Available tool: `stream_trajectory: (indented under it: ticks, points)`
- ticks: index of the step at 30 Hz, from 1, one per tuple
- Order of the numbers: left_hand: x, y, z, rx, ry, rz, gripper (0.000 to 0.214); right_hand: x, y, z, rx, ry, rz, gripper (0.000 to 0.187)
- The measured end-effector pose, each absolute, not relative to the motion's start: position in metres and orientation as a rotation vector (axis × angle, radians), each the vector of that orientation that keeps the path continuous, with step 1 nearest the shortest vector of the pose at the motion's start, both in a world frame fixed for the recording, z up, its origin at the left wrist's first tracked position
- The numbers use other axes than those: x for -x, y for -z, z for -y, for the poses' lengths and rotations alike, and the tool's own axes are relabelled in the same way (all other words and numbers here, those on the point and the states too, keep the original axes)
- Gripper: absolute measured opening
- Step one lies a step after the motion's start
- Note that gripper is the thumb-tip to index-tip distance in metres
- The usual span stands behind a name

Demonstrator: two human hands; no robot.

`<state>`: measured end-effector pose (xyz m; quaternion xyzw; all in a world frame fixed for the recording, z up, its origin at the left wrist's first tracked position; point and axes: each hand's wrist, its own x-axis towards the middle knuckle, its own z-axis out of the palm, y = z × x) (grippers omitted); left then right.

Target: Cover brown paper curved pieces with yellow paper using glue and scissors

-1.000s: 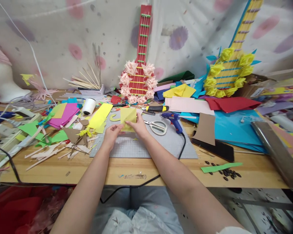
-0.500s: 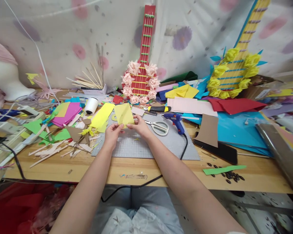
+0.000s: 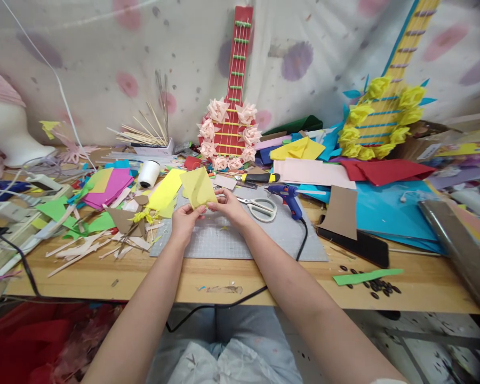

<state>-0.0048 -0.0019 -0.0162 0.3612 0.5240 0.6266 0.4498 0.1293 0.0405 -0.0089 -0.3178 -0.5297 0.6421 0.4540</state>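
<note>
There are two bare hands, one left hand [image 3: 183, 221] and one right hand [image 3: 232, 210], and one square yellow paper sheet [image 3: 198, 186] between them. Two guitar shapes stand behind: one red with pink paper flowers [image 3: 229, 130], one yellow with yellow paper flowers [image 3: 382, 120]. Six green bars [image 3: 239, 57] cross the red neck. I count one grey cutting mat [image 3: 224, 248], one pair of pale-handled scissors [image 3: 253, 202], one blue glue gun [image 3: 287, 196] and one yellow-and-black knife [image 3: 258, 177].

Light's bright and diffuse, source out of frame, shadows soft on the mat [image 3: 220, 245], dimmer below the desk [image 3: 92, 288], sheen on the bar [image 3: 456, 253], paper [image 3: 199, 186] fairly sharp, edges stretched and soft, top-right corner dark.
</note>
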Motion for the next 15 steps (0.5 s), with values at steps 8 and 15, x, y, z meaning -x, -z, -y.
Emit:
stream_trajectory:
  ticks: [8, 15]
  points:
    - [0.0029, 0.0082, 0.0051, -0.890, -1.493, -1.273, 0.041, -0.1243, 0.0105, -0.0415, 0.858, -1.512, 1.316, 0.043]
    - [0.0015, 0.0095, 0.0013, -0.903, -1.424, -1.365, 0.037, -0.1261, 0.0123, -0.0423, 0.887, -1.475, 1.317, 0.042]
